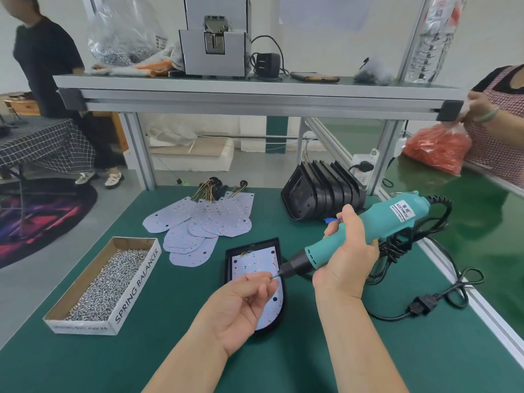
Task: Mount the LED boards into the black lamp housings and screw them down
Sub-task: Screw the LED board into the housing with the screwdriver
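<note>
step: a screw is judged to be in loading onto the bit; driving is not yet begun
left hand (241, 302): thumb and forefinger are pinched on a small screw (274, 275) at the bit tip; the other fingers are curled
right hand (346, 256): wrapped round the body of the teal screwdriver (377, 225)
hands: brought close together, meeting at the bit tip above the board
LED board (255, 263): seated in the black housing (251, 245), flat on the table (170, 350), mid-table toward the near edge, partly covered by the left hand
housing axis: runs far-to-near; square end toward the far edge, rounded end toward the near edge
screwdriver axis: nearly level, bit pointed left, handle raised toward the right edge, so roughly across the housing's long axis
key relation: the bit is held over the board's right side but not aimed down at it; tipping upright is judged needed before a hole is met
holes: one dark hole (275, 299) is seen beside the left fingers near the rounded end
nearer hand: both are over the housing; the tool hand is at its right rim
room: open mat is left between the housing and the screw box (105, 282) on the left; the right side is crowded by the cord (411, 279) toward the right edge
far side: loose boards (198, 222) far-left, stacked housings (320, 191) far-right, both apart from the work
risk: cord drag, or a dropped screw
</note>
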Available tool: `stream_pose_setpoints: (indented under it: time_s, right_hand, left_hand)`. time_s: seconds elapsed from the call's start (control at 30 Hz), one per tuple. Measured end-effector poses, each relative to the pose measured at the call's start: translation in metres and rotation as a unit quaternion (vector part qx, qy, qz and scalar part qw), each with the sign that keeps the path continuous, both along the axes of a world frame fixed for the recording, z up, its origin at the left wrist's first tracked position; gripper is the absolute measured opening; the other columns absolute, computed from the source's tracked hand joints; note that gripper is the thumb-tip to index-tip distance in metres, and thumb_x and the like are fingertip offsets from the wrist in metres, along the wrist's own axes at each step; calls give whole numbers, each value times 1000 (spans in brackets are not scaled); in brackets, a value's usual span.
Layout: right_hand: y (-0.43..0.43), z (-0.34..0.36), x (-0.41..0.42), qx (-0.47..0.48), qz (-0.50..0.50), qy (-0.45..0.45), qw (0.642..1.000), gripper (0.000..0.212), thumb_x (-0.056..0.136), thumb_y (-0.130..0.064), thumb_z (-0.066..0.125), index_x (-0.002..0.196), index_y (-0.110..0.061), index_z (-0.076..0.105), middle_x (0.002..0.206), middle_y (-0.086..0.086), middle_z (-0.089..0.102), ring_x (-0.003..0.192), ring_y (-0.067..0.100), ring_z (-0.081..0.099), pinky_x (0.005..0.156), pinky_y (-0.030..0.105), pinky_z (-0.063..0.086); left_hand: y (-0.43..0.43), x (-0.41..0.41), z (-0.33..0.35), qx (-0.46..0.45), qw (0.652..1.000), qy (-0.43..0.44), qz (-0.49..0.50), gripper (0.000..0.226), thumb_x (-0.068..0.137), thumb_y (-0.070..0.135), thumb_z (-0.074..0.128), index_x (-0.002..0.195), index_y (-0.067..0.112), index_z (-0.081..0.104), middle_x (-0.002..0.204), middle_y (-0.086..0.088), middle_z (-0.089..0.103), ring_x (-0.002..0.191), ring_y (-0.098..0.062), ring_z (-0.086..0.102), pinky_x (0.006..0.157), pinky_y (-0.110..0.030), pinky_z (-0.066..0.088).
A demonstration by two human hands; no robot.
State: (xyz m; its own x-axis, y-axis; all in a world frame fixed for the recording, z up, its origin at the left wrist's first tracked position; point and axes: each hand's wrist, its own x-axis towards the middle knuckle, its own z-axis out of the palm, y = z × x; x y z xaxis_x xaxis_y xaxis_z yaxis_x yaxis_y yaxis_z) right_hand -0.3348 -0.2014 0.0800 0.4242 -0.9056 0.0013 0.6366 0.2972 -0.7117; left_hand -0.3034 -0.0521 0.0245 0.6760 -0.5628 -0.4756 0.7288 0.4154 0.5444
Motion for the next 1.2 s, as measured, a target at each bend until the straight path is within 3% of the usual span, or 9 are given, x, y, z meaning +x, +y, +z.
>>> stream_pose_setpoints:
  time_s: [0.07, 0.27, 0.43, 0.57, 0.7, 0.8, 0.9, 1.1, 1.2]
  right_hand:
    - [-2, 1, 2, 21, -17, 35, 999, 20, 84, -22, 72, 86, -18, 53, 54, -10, 56, 49, 7, 49, 46, 14, 41]
    - [-6, 0, 5, 53, -22, 55, 997, 21, 85, -21, 71, 89, -15, 51, 53, -8, 55, 48, 8, 49, 42, 13, 39]
    - [-6, 4, 6, 43, -12, 43, 998, 23, 84, -21, 72, 92, -14, 52, 54, -6, 54, 49, 9, 50, 43, 14, 40]
    - [-7, 7, 8, 27, -12, 12, 999, 21, 86, -17, 72, 89, -16, 51, 52, -9, 54, 49, 9, 50, 48, 15, 43]
    - [-1, 5, 12, -19, -12, 22, 1000, 24, 83, -17, 74, 76, -20, 51, 52, -8, 52, 50, 10, 47, 51, 23, 41]
    - [8, -2, 15, -71, 18, 38, 997, 25, 75, -24, 74, 56, -24, 58, 52, -3, 50, 49, 12, 44, 52, 23, 38]
    - [16, -9, 16, -129, 36, 45, 990, 24, 77, -22, 73, 60, -18, 56, 50, -3, 49, 48, 10, 45, 52, 17, 42]
    - [23, -19, 17, -212, 43, 71, 974, 24, 81, -18, 71, 63, -14, 55, 52, -1, 49, 49, 12, 45, 53, 19, 42]
    - [22, -20, 14, -250, 47, 74, 964, 27, 82, -15, 70, 62, -10, 52, 57, 8, 45, 54, 16, 42, 54, 19, 41]
  left_hand:
    - [-3, -1, 0, 32, 998, -58, 17, 9, 79, -14, 64, 83, -9, 69, 81, -21, 71, 67, -22, 73, 52, -18, 56]
    - [-1, -2, 1, 21, 993, -114, 7, 14, 63, -1, 73, 76, 3, 77, 87, -19, 72, 74, -20, 73, 58, -17, 56]
    - [10, 5, 2, 3, 994, -102, -31, 40, 69, -3, 75, 107, 7, 76, 96, -24, 72, 89, -27, 74, 65, -19, 59]
    - [22, 21, -5, 94, 991, -92, 6, 29, 72, 20, 79, 94, 2, 78, 75, -14, 69, 57, -18, 64, 43, -19, 49]
    - [32, 51, -22, 430, 879, -207, 18, 45, 75, 52, 77, 71, 10, 62, 51, 3, 34, 41, -13, 22, 42, -22, 17]
    - [26, 61, -26, 559, 772, -296, -60, 65, 69, 61, 77, 58, 21, 27, 49, 7, 23, 48, -17, 22, 52, -30, 15]
    - [15, 68, -29, 616, 705, -334, -112, 65, 62, 65, 78, 58, 19, 31, 51, 6, 31, 49, -18, 30, 50, -27, 20]
    - [-6, 69, -27, 468, 832, -263, -140, 39, 70, 30, 88, 91, 4, 66, 85, -2, 70, 69, -16, 61, 54, -23, 39]
    - [-11, 67, -25, 417, 866, -244, -132, 13, 80, 12, 79, 83, 11, 67, 54, 10, 68, 34, 1, 53, 33, -10, 33]
